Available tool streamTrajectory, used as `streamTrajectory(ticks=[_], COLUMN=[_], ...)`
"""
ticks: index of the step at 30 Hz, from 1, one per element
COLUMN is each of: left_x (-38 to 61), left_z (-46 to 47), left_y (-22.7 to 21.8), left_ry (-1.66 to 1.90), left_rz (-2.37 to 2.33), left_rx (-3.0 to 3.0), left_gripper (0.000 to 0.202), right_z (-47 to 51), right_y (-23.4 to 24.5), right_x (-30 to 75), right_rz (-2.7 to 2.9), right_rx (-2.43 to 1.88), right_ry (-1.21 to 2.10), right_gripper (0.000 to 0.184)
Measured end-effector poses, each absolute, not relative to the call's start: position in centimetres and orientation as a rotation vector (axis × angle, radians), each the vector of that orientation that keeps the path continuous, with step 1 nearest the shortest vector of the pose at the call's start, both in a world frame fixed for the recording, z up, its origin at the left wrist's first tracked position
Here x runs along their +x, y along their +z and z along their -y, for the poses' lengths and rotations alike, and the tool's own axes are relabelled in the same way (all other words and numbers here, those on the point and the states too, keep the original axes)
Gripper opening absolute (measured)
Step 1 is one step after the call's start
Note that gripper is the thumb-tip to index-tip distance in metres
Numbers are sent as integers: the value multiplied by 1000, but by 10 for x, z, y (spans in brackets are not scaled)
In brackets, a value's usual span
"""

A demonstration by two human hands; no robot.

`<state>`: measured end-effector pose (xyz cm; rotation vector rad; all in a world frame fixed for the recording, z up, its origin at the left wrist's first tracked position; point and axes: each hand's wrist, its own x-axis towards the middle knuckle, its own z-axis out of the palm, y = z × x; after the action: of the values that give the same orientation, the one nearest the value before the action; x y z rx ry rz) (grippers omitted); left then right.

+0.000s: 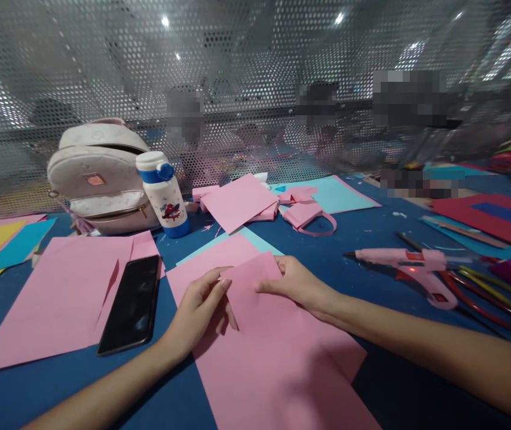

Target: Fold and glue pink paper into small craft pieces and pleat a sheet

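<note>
Above the table, a small sheet of pink paper [255, 304] is raised at a tilt between my two hands. My right hand [297, 283] grips it from the right, thumb on the near face and fingers behind. At the sheet's left edge, my left hand [204, 304] has its thumb and forefinger closed by the upper corner, its other fingers curled below. Beneath lie larger pink sheets [277, 388], with a light blue sheet [262, 240] showing at their far end.
Left of my hands are a black phone [132, 304] and pink sheets [53, 292]. Behind stand a white bottle [163, 194] and a backpack [103, 179]. A small pink paper bag [303, 214] sits beyond. To the right lies a pink glue gun [410, 266] with a lit light, beside scissors [483, 292].
</note>
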<state>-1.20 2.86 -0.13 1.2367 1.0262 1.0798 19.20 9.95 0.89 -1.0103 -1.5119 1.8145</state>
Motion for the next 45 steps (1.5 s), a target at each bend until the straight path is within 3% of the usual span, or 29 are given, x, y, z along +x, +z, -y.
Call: streamTrajectory(ticks=[26,45], left_x=[-14,-15], left_z=[-26,-28], left_y=[-2,-6], left_ry=[1126,1107], left_rz=[-1116,-1146], left_rx=[1291,1302], left_gripper=[62,56], right_z=[-96,-90], right_y=[15,11], right_x=[190,186], right_rz=[1508,1588], right_rx=[-1084,-1096], right_ry=[1777,1652], right_gripper=[50,54])
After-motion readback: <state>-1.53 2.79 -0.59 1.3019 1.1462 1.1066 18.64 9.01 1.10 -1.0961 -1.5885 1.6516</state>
